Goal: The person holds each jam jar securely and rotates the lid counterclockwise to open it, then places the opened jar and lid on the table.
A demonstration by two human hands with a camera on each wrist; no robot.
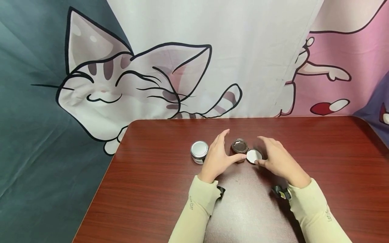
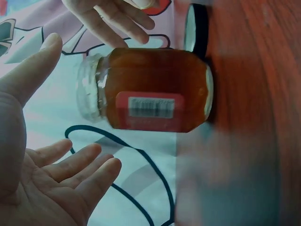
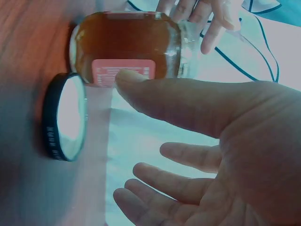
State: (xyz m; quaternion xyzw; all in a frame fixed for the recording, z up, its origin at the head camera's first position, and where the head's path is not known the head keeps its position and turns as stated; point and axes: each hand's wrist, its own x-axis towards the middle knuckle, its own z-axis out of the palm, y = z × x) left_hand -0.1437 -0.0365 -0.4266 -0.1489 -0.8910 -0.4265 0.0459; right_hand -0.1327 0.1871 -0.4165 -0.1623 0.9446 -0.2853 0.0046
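Observation:
An uncapped glass jar [image 1: 239, 146] of amber-brown contents, with a red barcode label [image 2: 150, 111], stands upright on the table. Its lid [image 1: 254, 156] lies beside it on the right, black-rimmed with the white inside facing up. My left hand [image 1: 217, 157] is at the jar's left, thumb and fingers spread apart and holding nothing. Over on the right side, my right hand [image 1: 277, 158] hovers by the lid, its fingers loosely extended with nothing in them. In the right wrist view its thumb [image 3: 174, 101] passes in front of the jar's label.
A second jar [image 1: 199, 150] with a silvery-white lid on stands just left of my left hand. The reddish-brown wooden table [image 1: 146, 189] ends at a rear edge against a cartoon-cat curtain [image 1: 194, 27]. Dark wrist devices sit at both sleeve cuffs.

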